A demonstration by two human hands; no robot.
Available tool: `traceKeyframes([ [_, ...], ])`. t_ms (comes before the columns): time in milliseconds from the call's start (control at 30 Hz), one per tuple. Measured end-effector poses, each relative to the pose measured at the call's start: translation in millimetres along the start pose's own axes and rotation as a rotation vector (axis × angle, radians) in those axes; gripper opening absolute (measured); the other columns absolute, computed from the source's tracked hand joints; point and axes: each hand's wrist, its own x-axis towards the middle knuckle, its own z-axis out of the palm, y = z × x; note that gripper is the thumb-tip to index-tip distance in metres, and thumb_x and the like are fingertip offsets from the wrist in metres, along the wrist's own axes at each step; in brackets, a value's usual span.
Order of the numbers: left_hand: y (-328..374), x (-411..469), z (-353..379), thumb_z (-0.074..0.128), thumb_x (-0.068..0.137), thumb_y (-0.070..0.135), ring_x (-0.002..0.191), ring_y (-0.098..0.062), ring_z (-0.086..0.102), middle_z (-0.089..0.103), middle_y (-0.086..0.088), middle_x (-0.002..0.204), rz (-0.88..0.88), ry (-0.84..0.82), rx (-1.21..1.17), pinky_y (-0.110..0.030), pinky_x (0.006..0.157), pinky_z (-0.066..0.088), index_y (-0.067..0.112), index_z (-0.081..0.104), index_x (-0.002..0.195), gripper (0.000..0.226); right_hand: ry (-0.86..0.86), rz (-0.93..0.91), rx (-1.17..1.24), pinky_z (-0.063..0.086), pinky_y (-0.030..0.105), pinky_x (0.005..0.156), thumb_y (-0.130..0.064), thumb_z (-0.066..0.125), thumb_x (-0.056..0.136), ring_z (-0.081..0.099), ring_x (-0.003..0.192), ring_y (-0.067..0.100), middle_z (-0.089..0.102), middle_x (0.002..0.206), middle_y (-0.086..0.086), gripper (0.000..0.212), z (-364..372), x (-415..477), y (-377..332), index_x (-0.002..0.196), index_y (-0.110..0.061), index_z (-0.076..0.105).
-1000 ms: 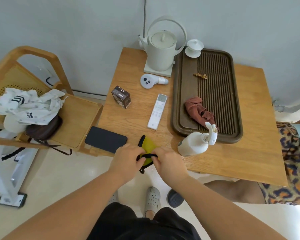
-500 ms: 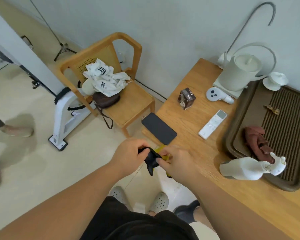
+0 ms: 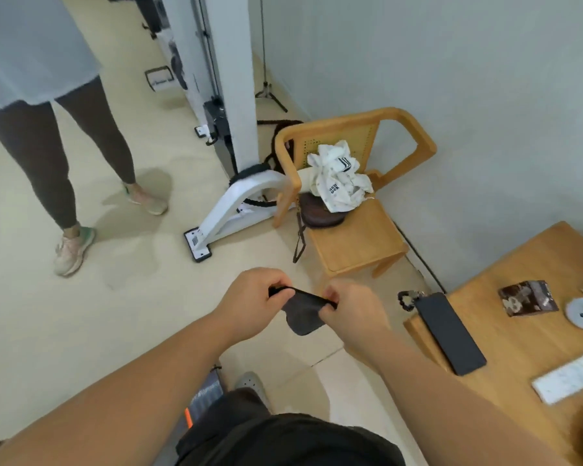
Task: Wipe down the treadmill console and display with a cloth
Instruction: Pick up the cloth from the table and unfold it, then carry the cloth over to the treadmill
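Observation:
A small dark cloth (image 3: 302, 314) hangs stretched between my two hands above the floor. My left hand (image 3: 254, 302) pinches its left end and my right hand (image 3: 349, 312) pinches its right end. A white machine frame (image 3: 231, 206) with a tall white upright (image 3: 233, 79) stands ahead on the left. No console or display is visible.
A wooden chair (image 3: 354, 243) with a white garment (image 3: 339, 178) and a brown bag (image 3: 318, 215) stands ahead. At right is a wooden table (image 3: 505, 338) with a black phone (image 3: 450, 331), a remote (image 3: 569, 381) and a small box (image 3: 527, 297). Another person's legs (image 3: 78, 183) stand at left.
My view has swung left, away from the table toward the floor and the white machine. Both hands lifted the cloth off the table edge and now pull it taut between them.

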Motion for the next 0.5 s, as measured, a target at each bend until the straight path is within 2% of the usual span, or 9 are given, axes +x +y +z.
traceKeyframes([
  [100, -36, -9, -53, 0.065, 0.094, 0.020, 0.064, -0.001, 0.057, 0.062, 0.028, 0.064, -0.089, 0.115, -0.078, -0.019, 0.064, 0.041, 0.024, 0.070, 0.083, 0.013, -0.072, -0.091, 0.033, 0.030, 0.028, 0.050, -0.015, 0.063, 0.080, 0.051, 0.068, 0.022, 0.055, 0.067, -0.004, 0.015, 11, 33, -55, 0.076, -0.025, 0.053],
  [200, -75, -28, -103, 0.065, 0.094, 0.019, 0.062, 0.000, 0.057, 0.062, 0.029, 0.064, -0.185, 0.250, -0.149, -0.015, 0.063, 0.041, 0.023, 0.070, 0.083, 0.013, -0.166, -0.200, 0.028, 0.035, 0.028, 0.053, -0.016, 0.064, 0.084, 0.051, 0.066, 0.016, 0.057, 0.071, -0.005, 0.013, 24, 61, -112, 0.080, -0.024, 0.054],
  [267, -103, -44, -130, 0.065, 0.095, 0.018, 0.062, 0.001, 0.057, 0.062, 0.028, 0.063, -0.261, 0.351, -0.205, -0.013, 0.061, 0.041, 0.022, 0.070, 0.082, 0.014, -0.231, -0.300, -0.029, 0.042, 0.027, 0.061, -0.016, 0.064, 0.088, 0.055, 0.073, 0.014, 0.063, 0.079, -0.006, 0.007, 33, 81, -150, 0.086, -0.022, 0.060],
  [367, -146, -74, -159, 0.063, 0.095, 0.017, 0.059, 0.001, 0.055, 0.061, 0.025, 0.059, -0.414, 0.512, -0.306, -0.011, 0.058, 0.039, 0.021, 0.068, 0.080, 0.016, -0.330, -0.480, -0.154, 0.051, 0.036, 0.076, -0.020, 0.066, 0.092, 0.058, 0.084, 0.016, 0.064, 0.086, -0.005, 0.005, 53, 114, -204, 0.087, -0.021, 0.066],
  [433, -168, -96, -171, 0.062, 0.095, 0.016, 0.056, -0.001, 0.054, 0.062, 0.021, 0.057, -0.516, 0.616, -0.366, -0.012, 0.056, 0.038, 0.019, 0.068, 0.080, 0.016, -0.420, -0.574, -0.233, 0.049, 0.032, 0.073, -0.018, 0.066, 0.091, 0.058, 0.084, 0.015, 0.063, 0.087, -0.008, 0.010, 70, 135, -244, 0.086, -0.026, 0.064],
  [500, -187, -115, -181, 0.062, 0.095, 0.015, 0.054, -0.012, 0.058, 0.066, 0.009, 0.060, -0.611, 0.731, -0.418, -0.019, 0.054, 0.041, 0.018, 0.067, 0.079, 0.017, -0.487, -0.637, -0.314, 0.043, 0.025, 0.064, -0.015, 0.063, 0.090, 0.057, 0.078, 0.011, 0.063, 0.086, -0.011, 0.014, 89, 155, -283, 0.087, -0.029, 0.064],
])
